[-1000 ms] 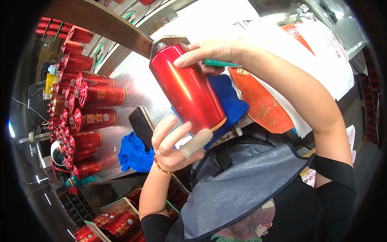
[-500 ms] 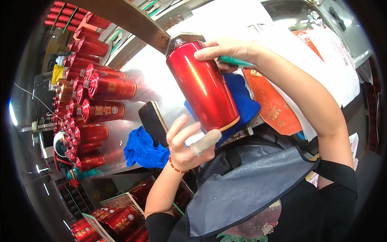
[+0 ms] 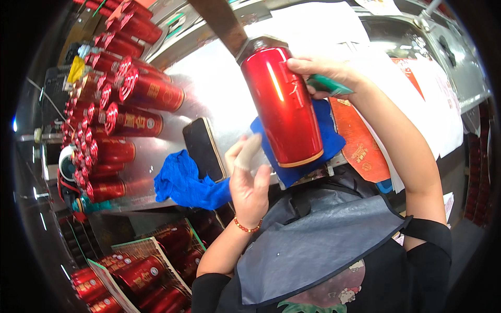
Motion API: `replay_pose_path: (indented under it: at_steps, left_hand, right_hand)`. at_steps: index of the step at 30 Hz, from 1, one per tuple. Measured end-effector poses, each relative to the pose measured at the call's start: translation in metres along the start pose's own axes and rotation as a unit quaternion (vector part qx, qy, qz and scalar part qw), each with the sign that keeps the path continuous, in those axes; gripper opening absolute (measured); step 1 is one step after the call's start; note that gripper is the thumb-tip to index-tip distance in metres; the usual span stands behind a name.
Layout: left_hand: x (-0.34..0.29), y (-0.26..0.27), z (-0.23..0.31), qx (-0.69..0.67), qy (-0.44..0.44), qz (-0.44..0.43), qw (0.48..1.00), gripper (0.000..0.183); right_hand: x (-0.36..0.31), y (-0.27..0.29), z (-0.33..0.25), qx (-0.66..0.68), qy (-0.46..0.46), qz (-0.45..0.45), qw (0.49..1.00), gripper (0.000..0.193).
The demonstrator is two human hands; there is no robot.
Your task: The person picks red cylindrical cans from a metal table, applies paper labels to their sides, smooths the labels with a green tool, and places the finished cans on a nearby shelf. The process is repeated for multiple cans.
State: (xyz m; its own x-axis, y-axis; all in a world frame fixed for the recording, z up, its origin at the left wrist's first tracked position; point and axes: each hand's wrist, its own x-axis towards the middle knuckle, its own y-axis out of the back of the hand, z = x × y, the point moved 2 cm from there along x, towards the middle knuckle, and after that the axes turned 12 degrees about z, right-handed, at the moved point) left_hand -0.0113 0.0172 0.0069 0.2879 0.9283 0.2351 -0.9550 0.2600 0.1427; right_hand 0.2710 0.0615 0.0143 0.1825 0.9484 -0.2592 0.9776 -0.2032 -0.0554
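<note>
A glossy red bottle [image 3: 284, 112] with a gold base rim lies lengthwise before me, its neck at a dark metal bracket [image 3: 261, 41]. Raised characters show on its right side. My right hand [image 3: 329, 73] touches that side near the neck with a finger and keeps a green tool [image 3: 330, 84] in its curled fingers; the tool's exact kind is unclear. My left hand [image 3: 249, 180], blurred, with a cloth finger sleeve on one finger, has its fingers apart, left of the bottle's base and off it. A blue cloth [image 3: 329, 130] lies beneath the bottle.
Many red bottles [image 3: 135, 120] stand at the left of the metal table. A phone [image 3: 203, 148] lies beside a crumpled blue cloth [image 3: 188, 182]. Red printed sheets [image 3: 362, 146] and white paper [image 3: 321, 23] are at right and back. Boxed bottles [image 3: 138, 276] sit low left.
My left hand has drawn away from the bottle's base and turned upward. The bottle has turned, so raised characters now show on its right side. The whole view has shifted slightly.
</note>
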Motion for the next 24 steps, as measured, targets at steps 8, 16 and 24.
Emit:
replay_pose_path:
  at_steps: [8,16,24]
  left_hand:
    - [-0.009,-0.029,-0.001,-0.204,0.13,-0.025,0.97,0.064]
    - [-0.012,-0.029,-0.005,-0.256,0.171,-0.044,0.951,0.067]
    - [-0.013,-0.034,-0.004,-0.256,0.199,-0.028,0.946,0.07]
  right_hand:
    - [-0.01,0.001,-0.007,0.008,-0.031,0.04,0.999,0.061]
    - [-0.01,-0.001,-0.007,0.056,-0.046,0.037,0.997,0.05]
    - [-0.01,0.004,-0.004,0.091,-0.056,0.053,0.993,0.045]
